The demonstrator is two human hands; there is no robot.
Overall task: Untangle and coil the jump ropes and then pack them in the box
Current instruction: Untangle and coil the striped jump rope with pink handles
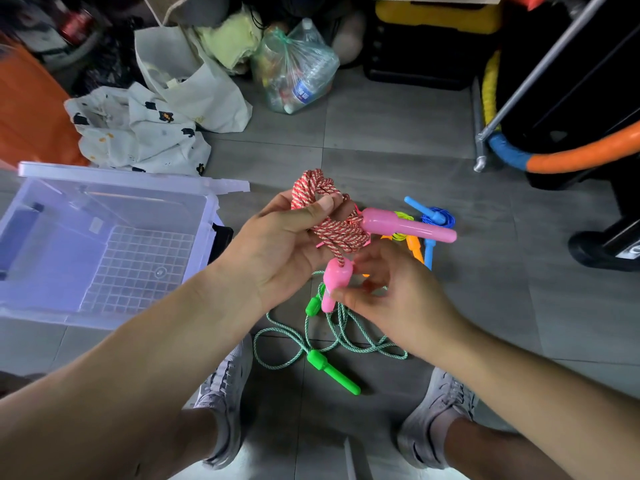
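Head view: the left hand (280,244) curls around the coiled red-and-white rope (311,188), thumb pressed across its strands. The right hand (391,299) pinches the hanging pink handle (334,277) in its fingertips, just below the coil. The green rope (332,341) lies loose on the floor nearer. The clear box (34,315) stands open at the left.

The grey tiled floor (398,133) carried a clear plastic box (138,265) at its left side, open. Near the middle lay a loose green-and-white jump rope (294,337) with its green handle (332,372) between two grey shoes (225,393). Just beyond it sat a small heap of a blue jump rope (438,216) and an orange handle (414,247). Toward the far side rested a printed cloth bag (138,133), a white tote (197,88) and a plastic bag of bottles (298,67). A metal frame foot (479,164) stood at the right.
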